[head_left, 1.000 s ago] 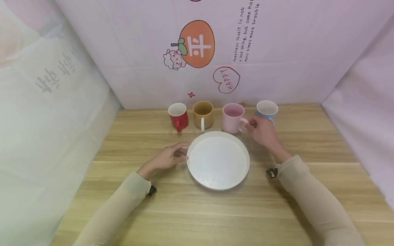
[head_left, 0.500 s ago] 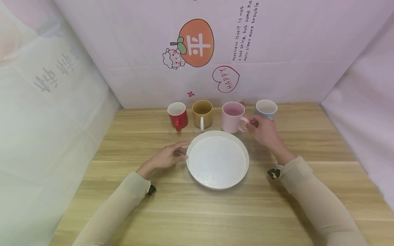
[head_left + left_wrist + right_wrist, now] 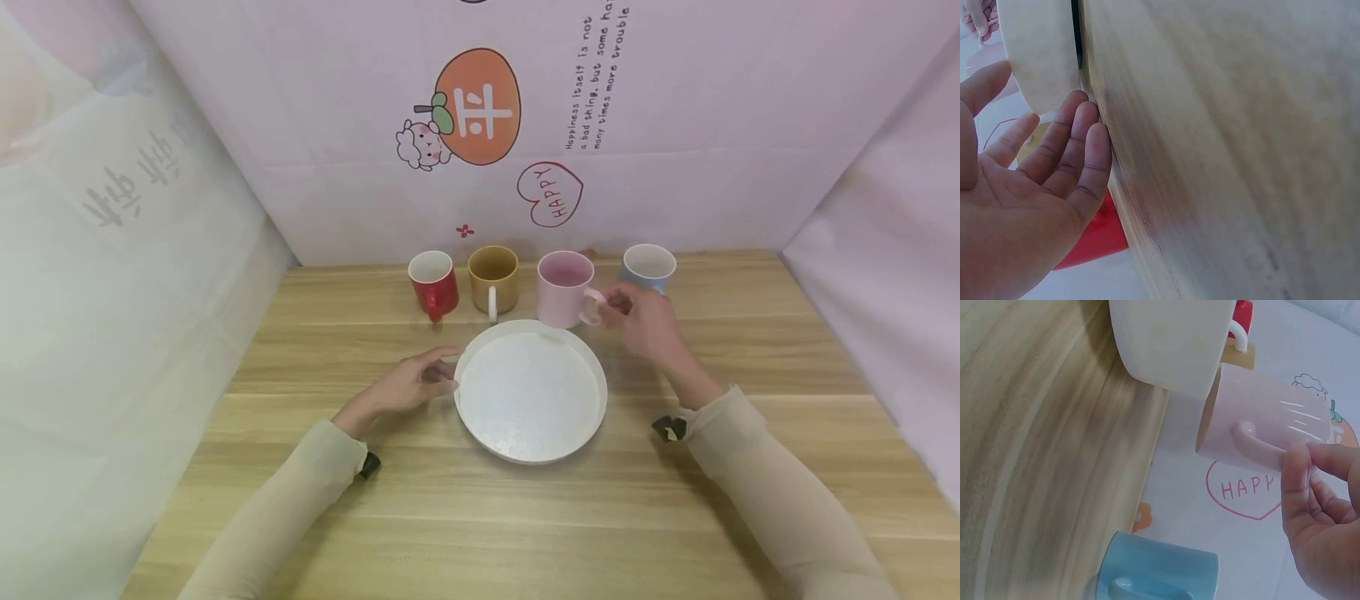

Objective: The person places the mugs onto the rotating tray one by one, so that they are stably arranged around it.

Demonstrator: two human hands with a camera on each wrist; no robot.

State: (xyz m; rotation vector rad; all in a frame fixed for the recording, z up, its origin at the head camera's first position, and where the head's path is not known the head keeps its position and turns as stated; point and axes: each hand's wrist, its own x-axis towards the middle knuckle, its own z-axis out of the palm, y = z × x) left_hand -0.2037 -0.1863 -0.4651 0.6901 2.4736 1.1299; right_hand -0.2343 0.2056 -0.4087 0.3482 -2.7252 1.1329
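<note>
"Head view: your right hand (image 3: 643,319) pinches the pink mug (image 3: 561,296) beyond the tray (image 3: 528,398); your left hand's (image 3: 408,383) fingers lie loose."

"Risk?"

"Carried too low, it could clip the tray; clearance is hard to judge."

Tray (image 3: 530,396) on the table (image 3: 480,533), four mugs (image 3: 558,298) behind.

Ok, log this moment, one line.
right hand: pinches raised pink mug by handle; left hand: at white tray; red mug, yellow mug, blue mug: standing
</note>
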